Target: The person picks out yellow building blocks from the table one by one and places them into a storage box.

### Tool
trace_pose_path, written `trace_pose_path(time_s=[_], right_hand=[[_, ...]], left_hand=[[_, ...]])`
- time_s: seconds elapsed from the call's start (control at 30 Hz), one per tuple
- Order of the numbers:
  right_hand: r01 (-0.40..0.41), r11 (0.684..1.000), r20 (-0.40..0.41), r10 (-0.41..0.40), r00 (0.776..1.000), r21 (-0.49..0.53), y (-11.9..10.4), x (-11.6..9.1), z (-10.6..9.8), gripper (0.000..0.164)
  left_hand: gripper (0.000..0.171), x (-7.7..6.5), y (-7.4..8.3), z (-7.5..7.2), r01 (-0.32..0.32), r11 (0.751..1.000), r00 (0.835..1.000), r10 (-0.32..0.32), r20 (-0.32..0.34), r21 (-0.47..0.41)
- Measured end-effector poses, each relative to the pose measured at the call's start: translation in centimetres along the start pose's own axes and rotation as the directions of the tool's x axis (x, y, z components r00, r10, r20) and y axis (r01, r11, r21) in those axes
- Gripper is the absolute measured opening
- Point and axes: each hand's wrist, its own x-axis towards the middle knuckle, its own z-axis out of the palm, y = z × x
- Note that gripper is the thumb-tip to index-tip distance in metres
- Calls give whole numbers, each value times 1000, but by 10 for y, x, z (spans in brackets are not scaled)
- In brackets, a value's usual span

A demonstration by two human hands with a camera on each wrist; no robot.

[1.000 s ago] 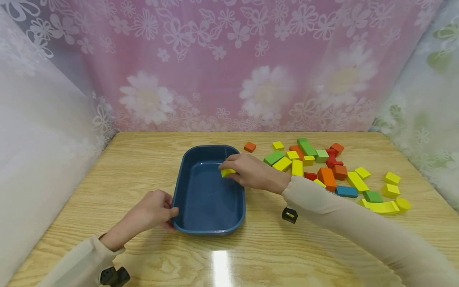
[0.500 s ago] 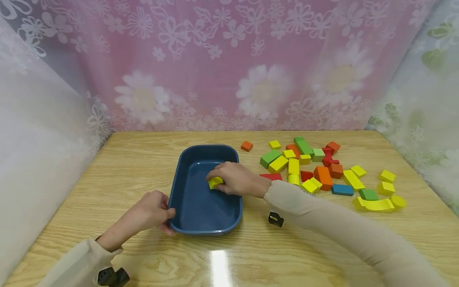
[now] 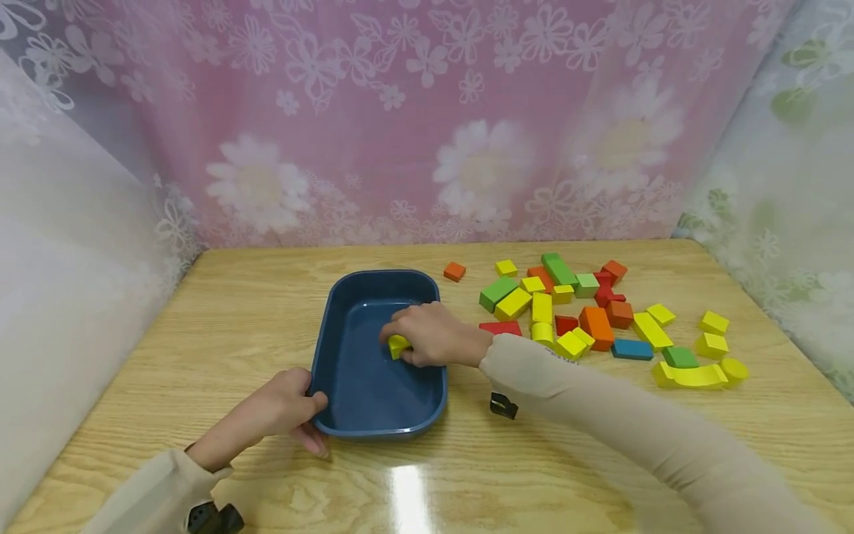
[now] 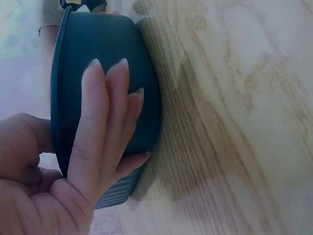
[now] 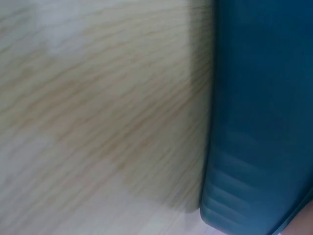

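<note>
A dark blue rectangular plastic basin (image 3: 370, 397) with rounded corners stands on the table in the head view. At its near left corner my left hand (image 3: 283, 404) grips the rim, thumb over the edge. The left wrist view shows the fingers (image 4: 90, 112) lying along the basin's outer wall. My right hand (image 3: 430, 335) reaches over the right rim and pinches a small yellow block (image 3: 398, 345) low inside the basin. Part of that block is hidden by the fingers. The right wrist view holds mostly the basin's outer side (image 5: 259, 122).
Loose blocks lie scattered to the right, among them a blue one (image 3: 632, 349), an orange one (image 3: 597, 328) and a yellow arch-shaped one (image 3: 690, 376). A lone orange block (image 3: 455, 271) sits behind the basin's far right corner. A pink flowered curtain (image 3: 373, 133) hangs behind the table.
My right hand has moved left and down into the basin with the yellow block. The left hand keeps its place at the rim. The whole head view has shifted slightly.
</note>
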Motion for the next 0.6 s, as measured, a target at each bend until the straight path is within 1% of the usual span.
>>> trace_pose_path(time_s=[0.17,0.27,0.37,0.5,0.6], right_hand=[[-6,1000,-9,6,1000,-9,-1,0,1,37],[-11,1000,-6,11,1000,-4,-1,-1,2,38],[-14,1000,-4,14,1000,5,-1,-1,3,39],[-28,1000,-25,28,999,8,-2,-2,1,40],[-29,999,-64,31,997,30,-1,-3,0,40]], left_hand=[[18,1,-3,1,-4,1000,1000,4,6,-17],[20,1,-5,2,-27,999,999,28,31,-36],[22,0,-7,2,-38,996,997,43,65,-75],[24,-2,-8,1,-78,990,990,91,107,-118],[25,-3,-7,1,-89,989,990,100,97,-114]])
